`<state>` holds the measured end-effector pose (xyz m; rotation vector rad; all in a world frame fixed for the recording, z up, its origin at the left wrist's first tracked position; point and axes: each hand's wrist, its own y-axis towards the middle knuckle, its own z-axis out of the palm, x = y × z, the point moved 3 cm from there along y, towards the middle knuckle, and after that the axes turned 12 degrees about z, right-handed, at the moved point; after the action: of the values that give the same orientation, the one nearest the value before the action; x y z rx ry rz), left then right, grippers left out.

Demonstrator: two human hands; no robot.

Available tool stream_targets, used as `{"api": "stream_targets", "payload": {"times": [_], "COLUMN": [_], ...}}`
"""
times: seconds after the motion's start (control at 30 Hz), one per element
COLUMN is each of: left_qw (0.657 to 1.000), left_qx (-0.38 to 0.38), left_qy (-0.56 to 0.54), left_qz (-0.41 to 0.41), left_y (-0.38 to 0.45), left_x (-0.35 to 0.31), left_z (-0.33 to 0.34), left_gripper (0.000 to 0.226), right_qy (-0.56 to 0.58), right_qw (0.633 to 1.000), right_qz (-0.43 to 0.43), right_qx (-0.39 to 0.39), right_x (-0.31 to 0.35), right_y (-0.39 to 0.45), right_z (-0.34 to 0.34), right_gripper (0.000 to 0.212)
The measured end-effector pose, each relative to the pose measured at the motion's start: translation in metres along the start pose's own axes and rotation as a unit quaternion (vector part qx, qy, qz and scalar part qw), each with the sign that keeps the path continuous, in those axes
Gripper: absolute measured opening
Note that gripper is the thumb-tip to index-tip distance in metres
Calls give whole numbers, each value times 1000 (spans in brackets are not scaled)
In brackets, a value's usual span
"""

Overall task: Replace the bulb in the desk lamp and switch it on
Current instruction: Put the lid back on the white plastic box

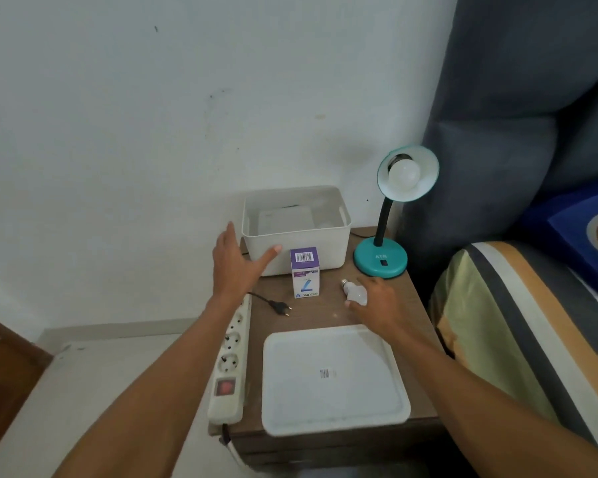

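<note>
Brown bedside table (408, 326) against white wall (118, 132); hands spread, right hand (377, 305) touching loose bulb (354, 292).

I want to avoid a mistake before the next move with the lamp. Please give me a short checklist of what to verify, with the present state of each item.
1. Plug out of the power strip: ok, it lies loose on the table.
2. Bulb in lamp shade: ok, one sits in the socket; seated fully, cannot tell.
3. Loose bulb secured: ok, right hand rests on it.
4. Which bulb is new: cannot tell.
5. Left hand free: ok, open beside the white bin.
6. Strip switch state: cannot tell.
</note>
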<state>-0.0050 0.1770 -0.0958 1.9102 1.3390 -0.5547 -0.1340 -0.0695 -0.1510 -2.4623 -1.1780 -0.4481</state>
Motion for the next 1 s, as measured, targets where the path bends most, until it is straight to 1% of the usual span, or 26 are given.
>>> {"api": "stream_targets", "payload": {"times": [0.07,0.1,0.2,0.27,0.33,0.43,0.47,0.53,0.6,0.7,0.77,0.87,0.93,1.0], "left_qw": [1000,999,997,995,994,992,992,991,991,991,990,989,988,989], "left_qx": [-5,0,51,76,77,56,52,53,54,47,43,40,41,40], "left_qy": [-21,-31,-45,-59,-78,-105,-110,-117,-122,-128,-131,-143,-147,-143], "left_qz": [-21,-27,-33,-31,-27,-30,-29,-28,-31,-12,-2,-10,-21,-25], "left_y": [32,45,71,77,75,70,69,67,66,65,66,67,69,72], "left_x": [5,7,14,18,20,21,21,21,19,16,16,20,27,31], "left_z": [4,7,18,27,35,38,38,37,36,34,34,37,41,43], "left_gripper": [126,127,130,124,116,115,114,115,116,95,90,101,112,115], "right_qy": [-9,-19,-43,-27,-16,30,49,83,112,159,188,199,177,147], "right_qw": [1000,999,998,997,998,999,999,996,991,976,966,963,970,979], "right_qz": [20,31,54,66,64,37,15,-28,-74,-140,-165,-166,-153,-137], "right_qx": [9,9,1,-1,-3,-4,-4,-6,-21,-56,-70,-70,-66,-40], "right_x": [7,9,12,10,11,14,16,23,34,58,79,112,132,147], "right_y": [17,25,42,47,44,38,35,28,23,21,26,50,73,93], "right_z": [8,13,24,28,25,13,8,-5,-22,-54,-71,-81,-76,-64], "right_gripper": [72,66,34,29,31,28,32,52,59,58,58,57,57,58]}}
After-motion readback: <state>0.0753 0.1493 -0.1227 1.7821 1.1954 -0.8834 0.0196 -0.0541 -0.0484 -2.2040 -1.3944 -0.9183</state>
